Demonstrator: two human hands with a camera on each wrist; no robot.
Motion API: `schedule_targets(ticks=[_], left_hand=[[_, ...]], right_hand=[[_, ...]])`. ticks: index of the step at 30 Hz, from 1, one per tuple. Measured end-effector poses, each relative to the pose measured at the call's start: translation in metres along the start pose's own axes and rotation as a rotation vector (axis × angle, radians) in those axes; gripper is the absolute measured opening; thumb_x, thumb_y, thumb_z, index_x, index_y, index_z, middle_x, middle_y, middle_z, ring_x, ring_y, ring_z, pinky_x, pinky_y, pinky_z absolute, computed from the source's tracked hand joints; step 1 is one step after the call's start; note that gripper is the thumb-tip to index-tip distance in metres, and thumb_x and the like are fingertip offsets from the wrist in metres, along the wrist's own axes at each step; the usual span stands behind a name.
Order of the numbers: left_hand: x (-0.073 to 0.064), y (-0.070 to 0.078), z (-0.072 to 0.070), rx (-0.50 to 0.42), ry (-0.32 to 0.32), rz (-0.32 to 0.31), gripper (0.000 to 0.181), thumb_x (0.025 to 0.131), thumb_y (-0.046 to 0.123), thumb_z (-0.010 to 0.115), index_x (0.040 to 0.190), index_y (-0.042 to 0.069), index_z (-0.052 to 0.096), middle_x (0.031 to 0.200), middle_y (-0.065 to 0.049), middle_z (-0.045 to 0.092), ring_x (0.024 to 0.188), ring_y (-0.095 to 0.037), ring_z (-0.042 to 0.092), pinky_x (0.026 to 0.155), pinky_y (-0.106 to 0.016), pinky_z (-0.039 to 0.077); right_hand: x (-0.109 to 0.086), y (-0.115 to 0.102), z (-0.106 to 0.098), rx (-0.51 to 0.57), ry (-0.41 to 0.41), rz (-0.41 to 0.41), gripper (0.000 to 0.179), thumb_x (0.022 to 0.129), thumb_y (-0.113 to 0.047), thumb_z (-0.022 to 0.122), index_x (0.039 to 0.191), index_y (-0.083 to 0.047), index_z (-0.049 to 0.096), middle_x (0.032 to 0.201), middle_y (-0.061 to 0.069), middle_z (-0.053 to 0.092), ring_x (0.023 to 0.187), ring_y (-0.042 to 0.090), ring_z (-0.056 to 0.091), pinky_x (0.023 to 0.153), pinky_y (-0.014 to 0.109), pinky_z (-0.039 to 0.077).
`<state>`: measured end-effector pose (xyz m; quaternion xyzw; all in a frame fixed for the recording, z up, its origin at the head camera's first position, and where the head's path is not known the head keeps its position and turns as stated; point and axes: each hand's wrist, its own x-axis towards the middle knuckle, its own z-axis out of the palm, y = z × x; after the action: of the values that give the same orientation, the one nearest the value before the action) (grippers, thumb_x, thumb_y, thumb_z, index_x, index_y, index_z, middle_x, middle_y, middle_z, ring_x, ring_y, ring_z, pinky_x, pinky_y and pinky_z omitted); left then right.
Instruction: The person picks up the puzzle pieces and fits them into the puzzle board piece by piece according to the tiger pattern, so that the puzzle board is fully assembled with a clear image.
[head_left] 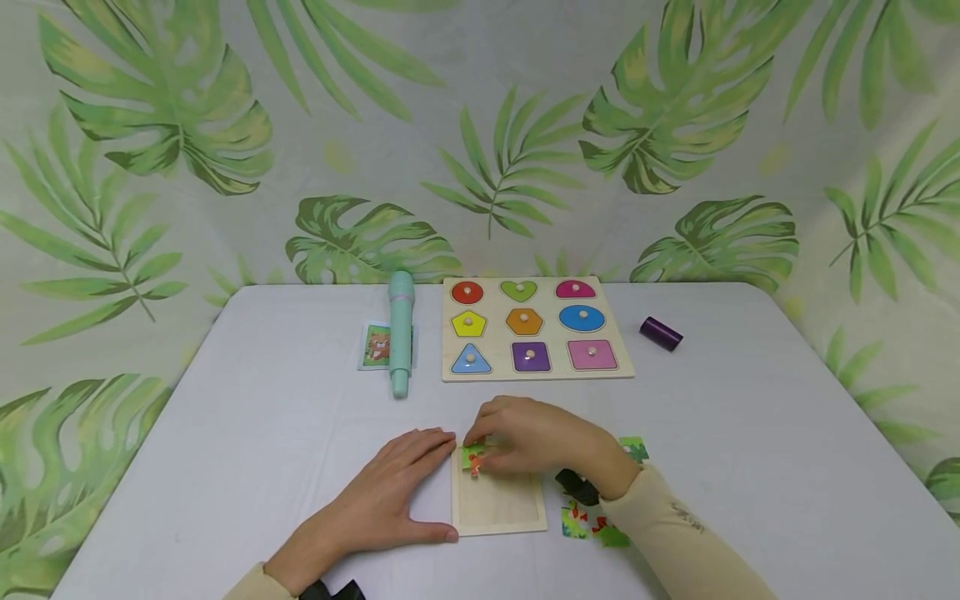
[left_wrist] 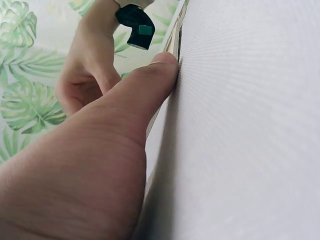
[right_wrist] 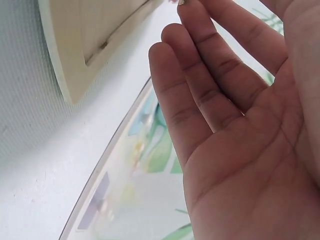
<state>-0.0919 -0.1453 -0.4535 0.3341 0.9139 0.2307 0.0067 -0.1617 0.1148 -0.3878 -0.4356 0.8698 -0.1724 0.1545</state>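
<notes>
A shallow wooden puzzle tray lies near the front of the table, with a green and orange puzzle piece at its upper left corner. Bent over that corner, my right hand pinches the piece between thumb and fingertips; in the right wrist view the hand hides most of the grip. My left hand rests flat at the tray's left side, fingertips by the top corner and thumb by the bottom one. The left wrist view shows the thumb touching the tray's edge.
Loose puzzle pieces lie right of the tray, partly under the right forearm. Behind stands a knobbed shape board lying flat, with a mint-green stick-like tool over a bear picture card on its left and a dark purple cylinder on its right.
</notes>
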Motion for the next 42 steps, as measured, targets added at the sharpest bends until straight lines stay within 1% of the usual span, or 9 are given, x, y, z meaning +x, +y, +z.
schedule_targets(ticks=[5, 17, 33, 42], left_hand=[[0.0, 0.0003, 0.0001, 0.0, -0.001, -0.002, 0.106, 0.079, 0.082, 0.066, 0.156, 0.013, 0.046, 0.161, 0.002, 0.043, 0.15, -0.021, 0.037, 0.124, -0.05, 0.033], [0.0004, 0.001, -0.0006, -0.002, -0.008, -0.005, 0.106, 0.079, 0.082, 0.066, 0.156, 0.012, 0.046, 0.161, 0.001, 0.044, 0.151, -0.021, 0.036, 0.124, -0.05, 0.032], [0.0005, 0.0007, -0.0014, 0.003, -0.003, 0.004, 0.106, 0.079, 0.081, 0.067, 0.156, 0.011, 0.045, 0.161, 0.0, 0.044, 0.151, -0.021, 0.036, 0.124, -0.05, 0.032], [0.0007, -0.0007, -0.0001, 0.013, 0.001, 0.007, 0.106, 0.079, 0.082, 0.065, 0.156, 0.012, 0.046, 0.161, 0.0, 0.044, 0.15, -0.021, 0.037, 0.124, -0.05, 0.033]], right_hand=[[0.0023, -0.0009, 0.0019, -0.006, -0.012, 0.006, 0.028, 0.094, -0.029, 0.076, 0.121, -0.02, 0.076, 0.113, -0.011, 0.07, 0.106, 0.006, 0.061, 0.099, 0.026, 0.054], [0.0055, -0.0039, 0.0031, -0.029, -0.03, 0.017, 0.028, 0.094, -0.029, 0.077, 0.12, -0.019, 0.076, 0.113, -0.008, 0.071, 0.104, 0.007, 0.061, 0.1, 0.027, 0.054], [0.0086, -0.0051, 0.0027, -0.041, -0.038, 0.026, 0.03, 0.093, -0.03, 0.078, 0.121, -0.02, 0.077, 0.111, -0.009, 0.07, 0.102, 0.007, 0.06, 0.098, 0.026, 0.054], [0.0093, -0.0042, 0.0036, -0.04, -0.043, 0.035, 0.031, 0.093, -0.032, 0.079, 0.122, -0.021, 0.077, 0.11, -0.011, 0.069, 0.099, 0.005, 0.06, 0.096, 0.026, 0.054]])
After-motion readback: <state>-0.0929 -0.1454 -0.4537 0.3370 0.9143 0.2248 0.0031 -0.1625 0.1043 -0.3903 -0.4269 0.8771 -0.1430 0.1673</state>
